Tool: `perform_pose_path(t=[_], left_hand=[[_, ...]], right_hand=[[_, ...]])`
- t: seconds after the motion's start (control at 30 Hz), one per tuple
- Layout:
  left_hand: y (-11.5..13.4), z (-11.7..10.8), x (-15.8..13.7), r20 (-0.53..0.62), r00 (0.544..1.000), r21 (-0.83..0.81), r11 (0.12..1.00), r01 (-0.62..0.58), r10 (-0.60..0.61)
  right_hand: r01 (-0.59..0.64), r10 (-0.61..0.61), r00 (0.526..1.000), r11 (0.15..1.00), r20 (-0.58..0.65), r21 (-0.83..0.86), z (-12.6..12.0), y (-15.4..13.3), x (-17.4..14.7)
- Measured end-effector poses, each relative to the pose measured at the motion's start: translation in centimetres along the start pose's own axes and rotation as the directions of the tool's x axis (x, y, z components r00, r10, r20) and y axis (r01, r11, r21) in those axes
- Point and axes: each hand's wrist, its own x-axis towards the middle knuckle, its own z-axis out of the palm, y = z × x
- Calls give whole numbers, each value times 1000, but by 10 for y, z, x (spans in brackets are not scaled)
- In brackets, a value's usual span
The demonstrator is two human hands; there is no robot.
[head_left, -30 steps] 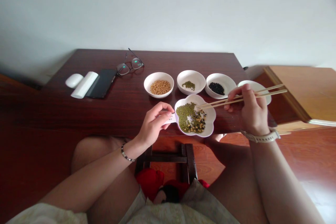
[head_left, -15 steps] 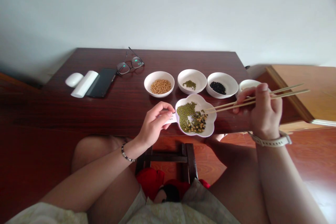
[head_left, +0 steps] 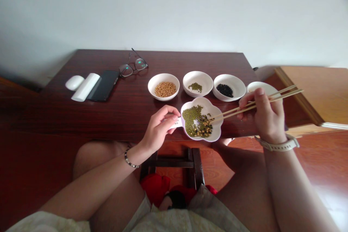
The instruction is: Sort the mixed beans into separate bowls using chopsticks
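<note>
My left hand (head_left: 160,127) is closed on the short handle of a white flower-shaped dish (head_left: 214,108) at the table's front edge. Mixed beans (head_left: 202,127) lie in it: green ones mostly on the left, yellow and black ones toward the front. My right hand (head_left: 268,116) grips a pair of wooden chopsticks (head_left: 244,108), whose tips reach down among the beans. Behind the dish stand white bowls in a row: one with yellow soybeans (head_left: 165,89), one with green mung beans (head_left: 195,87), one with black beans (head_left: 224,90). My right hand partly covers a fourth bowl (head_left: 262,87).
On the left of the dark wooden table (head_left: 122,116) lie eyeglasses (head_left: 133,68), a black phone (head_left: 104,85), a white cylindrical case (head_left: 86,87) and a white rounded object (head_left: 74,82). A lighter wooden surface (head_left: 320,90) stands at the right. A wall rises behind.
My right hand has moved left, and the chopstick tips have shifted slightly left and lower into the beans. My left hand still holds the dish in nearly the same place.
</note>
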Motion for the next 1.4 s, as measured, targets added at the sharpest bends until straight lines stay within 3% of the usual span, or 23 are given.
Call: perform_pose_path(t=[0.37, 0.6, 0.83, 1.03, 1.4], left_hand=[[0, 0, 0, -2, 1000, 7, 1000, 3, -3], [0, -1, -1, -16, 1000, 9, 1000, 22, -22], [-2, -7, -5, -25, 999, -19, 999, 43, -43], [2, -19, -16, -38, 997, -32, 997, 69, -70], [7, -56, -35, -90, 992, -2, 996, 88, -88]], right_hand=[[-42, 41, 999, 999, 5, 9, -1, 4, 3], [5, 20, 996, 958, -85, 286, 8, 0, 12], [-34, 86, 992, 891, -93, 452, 23, 9, 30], [-37, 71, 996, 867, -48, 497, 48, 16, 46], [75, -27, 994, 863, -103, 500, 121, 9, 50]])
